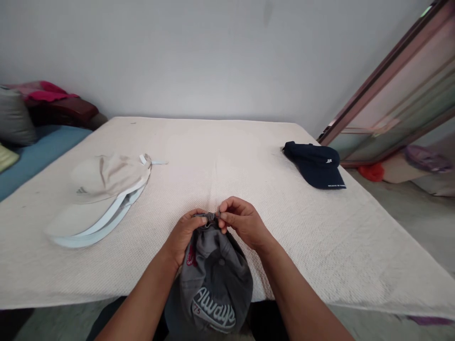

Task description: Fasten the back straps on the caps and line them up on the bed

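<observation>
A grey cap [213, 274] with white lettering and a red patch lies at the near edge of the cloth-covered table [227, 156], its brim hanging toward me. My left hand [186, 234] grips the back of the cap on the left side, fingers closed. My right hand [241, 220] pinches the cap's rear strap from the right. Both hands meet at the strap [210, 217].
A beige cap [95, 194] with a pale blue-edged brim lies on the left of the table. A dark navy cap [316, 163] sits at the far right. Pillows and red cloth [42, 102] lie on a blue mattress at left. A framed panel [398, 94] leans at right.
</observation>
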The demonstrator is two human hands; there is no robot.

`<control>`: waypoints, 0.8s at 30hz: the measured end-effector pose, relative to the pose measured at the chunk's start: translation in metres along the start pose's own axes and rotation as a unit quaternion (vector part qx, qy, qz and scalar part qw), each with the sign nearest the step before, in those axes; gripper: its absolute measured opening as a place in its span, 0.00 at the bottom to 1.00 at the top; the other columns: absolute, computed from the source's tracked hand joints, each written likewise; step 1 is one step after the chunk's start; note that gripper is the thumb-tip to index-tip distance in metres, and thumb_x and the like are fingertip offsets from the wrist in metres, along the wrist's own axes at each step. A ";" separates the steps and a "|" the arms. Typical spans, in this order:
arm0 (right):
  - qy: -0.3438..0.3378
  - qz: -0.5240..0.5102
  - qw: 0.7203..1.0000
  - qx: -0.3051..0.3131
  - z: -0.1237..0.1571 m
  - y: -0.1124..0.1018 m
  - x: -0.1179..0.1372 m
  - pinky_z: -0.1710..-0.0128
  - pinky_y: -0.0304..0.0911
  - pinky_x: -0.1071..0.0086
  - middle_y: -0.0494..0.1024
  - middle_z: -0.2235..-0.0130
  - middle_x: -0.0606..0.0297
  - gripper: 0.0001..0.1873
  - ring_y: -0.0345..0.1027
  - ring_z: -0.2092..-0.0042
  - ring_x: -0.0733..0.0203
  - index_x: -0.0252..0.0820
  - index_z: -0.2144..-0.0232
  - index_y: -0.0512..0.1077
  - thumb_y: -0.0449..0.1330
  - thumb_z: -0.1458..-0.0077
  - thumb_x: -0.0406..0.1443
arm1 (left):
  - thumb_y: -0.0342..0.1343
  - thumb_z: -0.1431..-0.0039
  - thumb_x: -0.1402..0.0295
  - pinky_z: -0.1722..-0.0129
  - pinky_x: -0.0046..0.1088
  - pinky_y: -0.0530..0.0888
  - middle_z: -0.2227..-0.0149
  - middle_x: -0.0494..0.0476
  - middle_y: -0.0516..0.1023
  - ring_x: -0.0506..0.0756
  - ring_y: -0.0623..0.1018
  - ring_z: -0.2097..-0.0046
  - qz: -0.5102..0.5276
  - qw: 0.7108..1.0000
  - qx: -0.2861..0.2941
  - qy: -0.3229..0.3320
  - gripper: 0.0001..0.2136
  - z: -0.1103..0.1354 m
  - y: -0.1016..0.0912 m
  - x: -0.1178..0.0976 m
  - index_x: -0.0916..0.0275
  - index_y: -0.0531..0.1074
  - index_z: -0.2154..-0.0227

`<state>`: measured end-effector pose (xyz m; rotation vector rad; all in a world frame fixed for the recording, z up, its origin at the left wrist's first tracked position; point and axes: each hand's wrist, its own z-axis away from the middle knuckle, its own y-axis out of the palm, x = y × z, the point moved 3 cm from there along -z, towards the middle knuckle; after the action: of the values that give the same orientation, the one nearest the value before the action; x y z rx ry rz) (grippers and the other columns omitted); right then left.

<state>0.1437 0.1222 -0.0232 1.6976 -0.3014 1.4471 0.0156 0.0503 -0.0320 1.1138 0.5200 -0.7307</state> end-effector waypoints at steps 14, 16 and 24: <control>0.003 0.056 0.998 -0.027 0.001 -0.003 -0.001 0.82 0.57 0.76 0.72 0.80 0.72 0.07 0.62 0.81 0.70 0.40 0.69 0.70 0.62 0.52 0.34 | 0.64 0.55 0.68 0.74 0.22 0.70 0.77 0.49 0.76 0.49 0.74 0.76 -0.119 0.989 -0.074 0.051 0.10 0.001 0.000 0.002 0.62 0.69 0.71; 0.002 0.059 0.998 -0.030 0.001 -0.003 -0.001 0.82 0.58 0.76 0.71 0.81 0.73 0.09 0.62 0.81 0.70 0.41 0.67 0.69 0.63 0.53 0.34 | 0.64 0.54 0.67 0.76 0.21 0.68 0.78 0.47 0.75 0.48 0.72 0.77 -0.149 0.984 -0.076 0.064 0.10 0.001 -0.001 0.002 0.61 0.69 0.70; 0.030 0.122 0.991 -0.053 0.001 -0.001 0.000 0.82 0.58 0.76 0.70 0.83 0.72 0.04 0.61 0.82 0.70 0.38 0.74 0.69 0.62 0.55 0.32 | 0.62 0.53 0.66 0.77 0.20 0.63 0.78 0.46 0.69 0.46 0.66 0.77 -0.289 0.945 -0.107 0.106 0.09 -0.005 -0.010 0.004 0.63 0.70 0.71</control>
<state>0.1453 0.1226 -0.0237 1.5703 -0.5588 1.6259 0.0112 0.0511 -0.0429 0.8377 1.1124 -1.0364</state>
